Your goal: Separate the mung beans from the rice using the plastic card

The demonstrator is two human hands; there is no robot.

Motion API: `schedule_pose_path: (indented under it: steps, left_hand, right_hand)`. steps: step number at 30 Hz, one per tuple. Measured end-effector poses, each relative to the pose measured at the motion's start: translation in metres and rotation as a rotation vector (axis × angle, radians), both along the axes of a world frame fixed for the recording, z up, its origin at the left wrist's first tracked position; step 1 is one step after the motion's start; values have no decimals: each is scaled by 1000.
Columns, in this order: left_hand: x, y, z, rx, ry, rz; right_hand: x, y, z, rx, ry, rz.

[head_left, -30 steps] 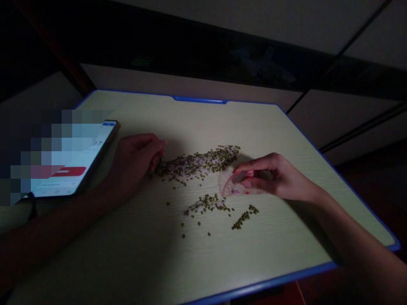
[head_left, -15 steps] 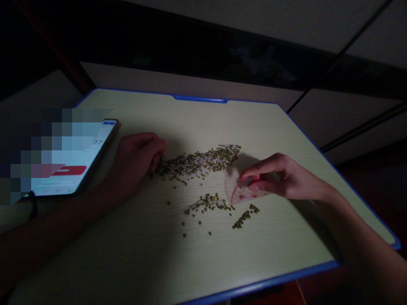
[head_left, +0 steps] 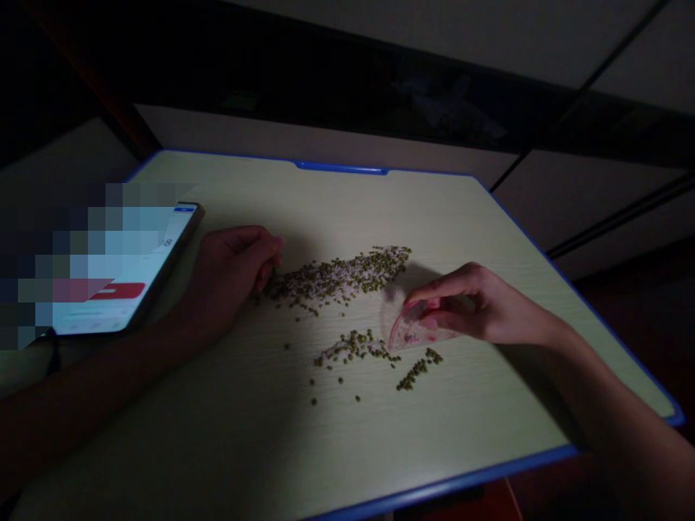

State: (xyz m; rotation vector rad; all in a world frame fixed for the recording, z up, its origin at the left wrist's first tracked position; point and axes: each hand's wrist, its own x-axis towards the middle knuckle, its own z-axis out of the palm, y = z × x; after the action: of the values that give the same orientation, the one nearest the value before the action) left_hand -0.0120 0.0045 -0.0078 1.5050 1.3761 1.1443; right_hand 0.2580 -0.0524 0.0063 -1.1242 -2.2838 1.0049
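Green beans [head_left: 388, 266] between hands [head_left: 481, 307], phone [head_left: 119, 307] at left

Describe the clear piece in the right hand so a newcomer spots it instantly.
On the pale, blue-edged table, find the right hand. It holds the clear piece, near the green-and-white pile. Unlike the loose grains nearby, it is see-through, with a curved reddish edge.

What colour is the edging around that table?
Blue, around the pale table; it shows in the head view.

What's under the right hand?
The clear red-edged piece that the right hand pinches shows partly, with pale tabletop beside it. The hand hides the rest, and whatever lies beneath the palm.
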Motion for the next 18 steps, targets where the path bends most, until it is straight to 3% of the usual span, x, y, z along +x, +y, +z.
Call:
schedule_pose_path:
  steps: [8,18]
  left_hand:
    - [1,-4,3,-5,7,5]
    - [2,-4,5,-8,17,7]
  right_hand:
    - [-2,0,-1,42,-7,-5]
    - [-7,0,0,-28,18,-153]
